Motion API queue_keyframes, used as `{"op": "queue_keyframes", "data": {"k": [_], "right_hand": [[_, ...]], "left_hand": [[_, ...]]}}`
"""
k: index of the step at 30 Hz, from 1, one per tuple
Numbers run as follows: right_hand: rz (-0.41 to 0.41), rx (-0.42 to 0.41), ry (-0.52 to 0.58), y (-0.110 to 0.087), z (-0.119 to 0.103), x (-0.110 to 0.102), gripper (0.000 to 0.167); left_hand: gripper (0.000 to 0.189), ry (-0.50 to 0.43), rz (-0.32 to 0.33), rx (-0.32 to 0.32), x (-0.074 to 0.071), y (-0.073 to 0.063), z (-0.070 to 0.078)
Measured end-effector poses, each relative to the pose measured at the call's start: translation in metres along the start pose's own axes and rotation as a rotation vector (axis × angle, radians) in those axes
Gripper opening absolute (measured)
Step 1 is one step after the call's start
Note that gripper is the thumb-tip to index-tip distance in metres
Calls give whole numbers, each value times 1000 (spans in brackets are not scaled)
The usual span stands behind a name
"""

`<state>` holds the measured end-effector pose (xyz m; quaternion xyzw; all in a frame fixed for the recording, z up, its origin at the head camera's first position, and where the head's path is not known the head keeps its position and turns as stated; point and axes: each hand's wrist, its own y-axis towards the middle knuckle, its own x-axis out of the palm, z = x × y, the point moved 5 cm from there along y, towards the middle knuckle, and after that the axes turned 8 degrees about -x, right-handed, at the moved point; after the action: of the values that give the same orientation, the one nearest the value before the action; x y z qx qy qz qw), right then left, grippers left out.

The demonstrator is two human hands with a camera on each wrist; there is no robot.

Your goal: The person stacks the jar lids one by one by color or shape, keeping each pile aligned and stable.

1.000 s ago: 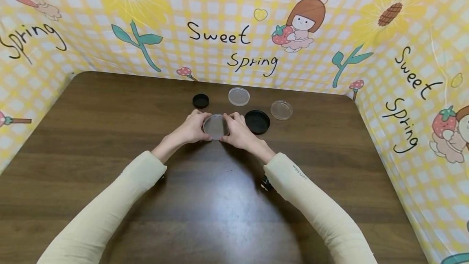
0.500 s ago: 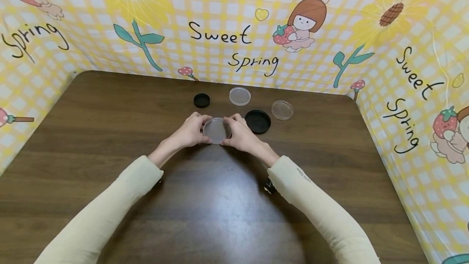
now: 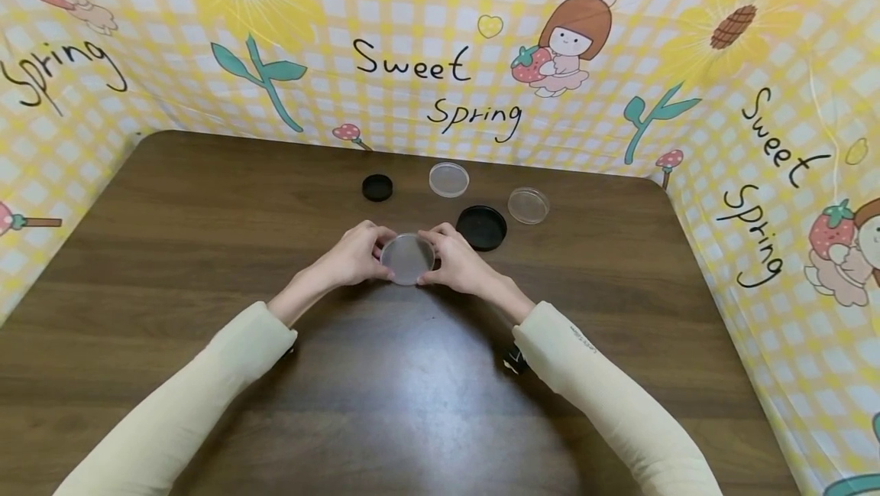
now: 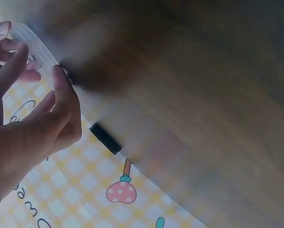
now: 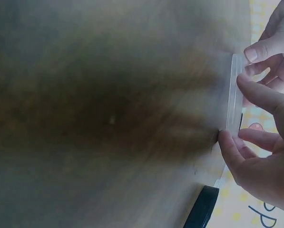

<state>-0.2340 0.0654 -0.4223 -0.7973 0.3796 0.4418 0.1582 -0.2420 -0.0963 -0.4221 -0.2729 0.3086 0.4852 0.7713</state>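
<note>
At frame centre, I hold a clear dish [image 3: 407, 260], left hand [image 3: 359, 254] and right hand [image 3: 459, 262] pinching opposite edges.

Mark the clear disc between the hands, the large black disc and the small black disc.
Clear disc [image 3: 408, 259]: head view, middle of its flat face.
Large black disc [image 3: 481, 228]: head view, middle inside its rim.
Small black disc [image 3: 377, 187]: head view, middle of its top.

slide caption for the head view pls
Left hand and right hand hold a clear dish, four more round dishes beyond.
</note>
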Motion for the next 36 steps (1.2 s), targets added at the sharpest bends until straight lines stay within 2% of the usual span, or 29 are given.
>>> {"op": "queue_keyframes", "data": {"k": [4, 11, 19, 26, 36], "right_hand": [[-6, 3, 15, -4, -1, 1, 76], [-11, 16, 49, -13, -3, 3, 75], [-25, -3, 73, -22, -5, 4, 72], [-23, 13, 111, -27, -6, 5, 71], [1, 20, 127, -30, -5, 5, 67]], "left_hand": [[61, -5, -8, 8, 1, -3, 2], [69, 22, -28, 67, 6, -11, 6], [68, 18, -64, 65, 11, -17, 8], [66, 17, -77, 71, 15, -20, 8], [67, 14, -82, 75, 14, -22, 9]]}}
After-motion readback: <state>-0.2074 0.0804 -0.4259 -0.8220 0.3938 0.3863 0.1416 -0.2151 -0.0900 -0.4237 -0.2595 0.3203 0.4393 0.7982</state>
